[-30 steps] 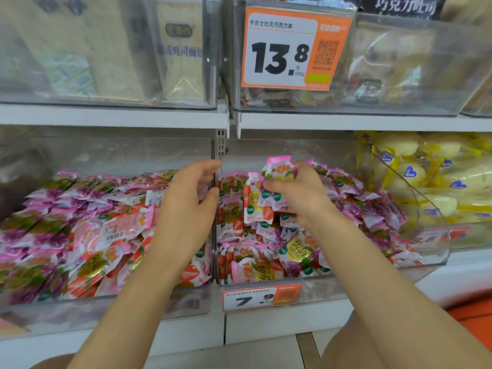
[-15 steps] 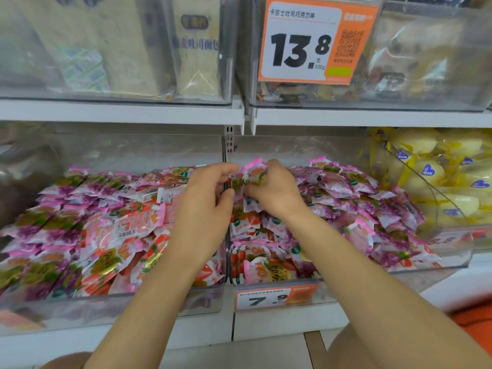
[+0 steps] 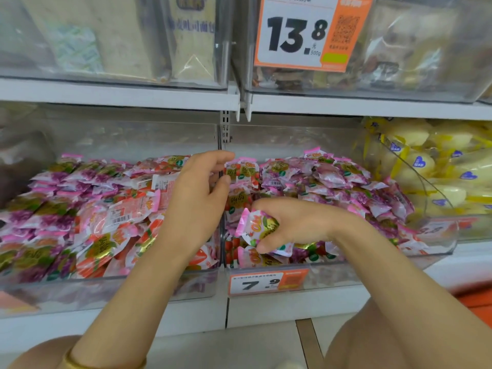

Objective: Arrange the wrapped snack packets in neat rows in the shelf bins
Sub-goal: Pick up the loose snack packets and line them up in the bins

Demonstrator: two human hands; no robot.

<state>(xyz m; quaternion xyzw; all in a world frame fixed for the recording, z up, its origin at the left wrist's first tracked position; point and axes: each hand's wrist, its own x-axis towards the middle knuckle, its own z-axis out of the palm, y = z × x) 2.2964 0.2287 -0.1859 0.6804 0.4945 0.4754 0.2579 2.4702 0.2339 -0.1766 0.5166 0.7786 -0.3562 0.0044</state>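
— What fills most of the view?

— A white metal shelf (image 3: 119, 93) running from nine o'clock to three. Below it stand clear plastic bins. The left clear bin (image 3: 106, 291), at eight o'clock, is heaped with small pink, purple and red wrapped snack packets (image 3: 80, 209). The middle clear bin (image 3: 332, 278), at four o'clock, holds more of the same snack packets, and its purple ones are piled toward its right side. A third clear bin (image 3: 439, 166), at three o'clock, holds pale yellow wrapped cakes.

— Any labels?

— A large orange-and-white price card (image 3: 306, 33) reading 13.8 hangs at one o'clock. A small orange-and-white tag (image 3: 266, 283) reading 7.9 sits on the middle bin's front, at five o'clock.

— And the hands?

— The left hand (image 3: 197, 206) reaches over the divider between the two bins. Its thumb and forefinger are curved at the left edge of an upright pink-and-gold packet (image 3: 242, 169) at the back left of the middle bin. I cannot tell whether they pinch it or only touch it. The right hand (image 3: 298, 222), at four o'clock from the left, has its fingers and thumb curled round a pink-edged packet with a gold label (image 3: 255, 226), just above the front left of the middle bin.
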